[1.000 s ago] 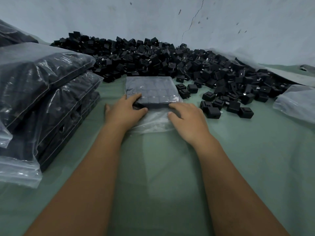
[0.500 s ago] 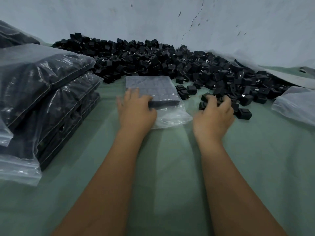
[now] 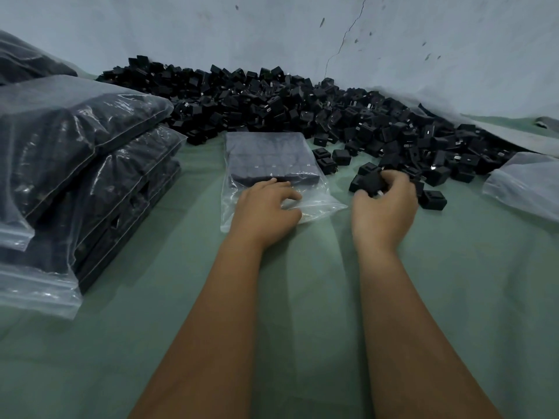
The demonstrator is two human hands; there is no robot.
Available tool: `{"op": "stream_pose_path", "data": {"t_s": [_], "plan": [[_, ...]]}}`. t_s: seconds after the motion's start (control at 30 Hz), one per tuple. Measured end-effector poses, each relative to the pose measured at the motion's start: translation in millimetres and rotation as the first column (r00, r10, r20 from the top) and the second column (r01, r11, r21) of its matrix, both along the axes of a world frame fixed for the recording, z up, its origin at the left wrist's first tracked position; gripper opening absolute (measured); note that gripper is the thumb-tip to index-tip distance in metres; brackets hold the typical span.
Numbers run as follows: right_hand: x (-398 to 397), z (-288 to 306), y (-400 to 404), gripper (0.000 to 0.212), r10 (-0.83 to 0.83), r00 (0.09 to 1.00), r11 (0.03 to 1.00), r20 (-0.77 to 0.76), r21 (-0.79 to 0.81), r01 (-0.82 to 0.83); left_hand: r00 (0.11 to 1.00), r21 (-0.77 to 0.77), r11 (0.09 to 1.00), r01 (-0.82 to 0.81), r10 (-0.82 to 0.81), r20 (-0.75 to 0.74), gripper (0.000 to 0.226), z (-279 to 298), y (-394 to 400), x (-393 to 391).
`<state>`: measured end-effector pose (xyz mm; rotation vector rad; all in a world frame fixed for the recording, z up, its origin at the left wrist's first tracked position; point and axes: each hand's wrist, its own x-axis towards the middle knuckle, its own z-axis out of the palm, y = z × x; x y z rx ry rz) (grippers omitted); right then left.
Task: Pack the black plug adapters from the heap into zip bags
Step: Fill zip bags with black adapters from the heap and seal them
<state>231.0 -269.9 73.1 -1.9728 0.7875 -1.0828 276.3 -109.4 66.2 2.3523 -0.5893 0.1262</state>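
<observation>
Black plug adapters [image 3: 302, 116] lie heaped along the wall; a clear zip bag [image 3: 272, 164] lies flat, holding neat rows.

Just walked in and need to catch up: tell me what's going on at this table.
A person is packing black plug adapters into zip bags. The left hand rests on the open end of a partly filled zip bag, where adapters lie in neat rows. The right hand grips an adapter at the near edge of the heap. Filled bags are stacked on the left, and what look like empty bags lie on the right.
</observation>
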Motion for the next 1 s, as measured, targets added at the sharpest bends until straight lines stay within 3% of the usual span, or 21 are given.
{"op": "stream_pose_path", "data": {"t_s": [0.1,0.17,0.23,0.33,0.43,0.53,0.67,0.73,0.8,0.9,1.0], "plan": [[-9,9,32,0.033,0.258,0.948,0.957,0.188,-0.185,-0.224,1.000,0.014,1.000,0.007,-0.007,0.005,0.028,1,-2,2],[-14,9,66,0.030,0.483,0.852,0.876,0.204,-0.120,-0.468,0.999,-0.152,0.988,-0.013,0.009,-0.031,0.019,4,0,-2],[-14,8,93,0.023,0.580,0.781,0.802,0.230,0.007,-0.597,0.997,-0.364,0.929,-0.071,0.051,-0.063,0.032,7,6,-6],[-12,5,106,0.016,0.599,0.777,0.789,0.194,0.022,-0.614,0.994,-0.481,0.871,-0.097,0.061,-0.089,0.040,12,16,-11],[-11,2,96,0.014,0.559,0.827,0.829,0.068,-0.053,-0.556,0.971,-0.509,0.827,-0.237,0.179,-0.161,0.021,16,20,-3],[-9,-1,91,0.012,0.515,0.856,0.852,-0.042,-0.081,-0.517,0.952,-0.543,0.782,-0.306,0.254,-0.171,0.018,18,21,0],[-3,-11,91,0.025,0.362,0.878,0.815,-0.314,-0.351,-0.461,0.989,-0.577,0.806,-0.133,0.073,-0.126,0.014,29,23,-7],[-2,-12,91,0.039,0.347,0.879,0.812,-0.328,-0.363,-0.456,0.992,-0.557,0.831,-0.013,-0.057,-0.109,0.009,34,28,-11],[0,-11,91,0.042,0.339,0.879,0.825,-0.335,-0.343,-0.449,0.994,-0.592,0.806,0.001,-0.066,-0.088,0.020,36,32,-11],[0,-9,90,0.033,0.368,0.853,0.820,-0.371,-0.303,-0.486,0.977,-0.738,0.641,-0.210,0.114,-0.179,0.034,33,39,-6],[-2,-6,88,0.018,0.470,0.817,0.821,-0.334,-0.175,-0.543,0.857,-0.726,0.468,-0.503,0.376,-0.352,0.032,27,46,4]]}}
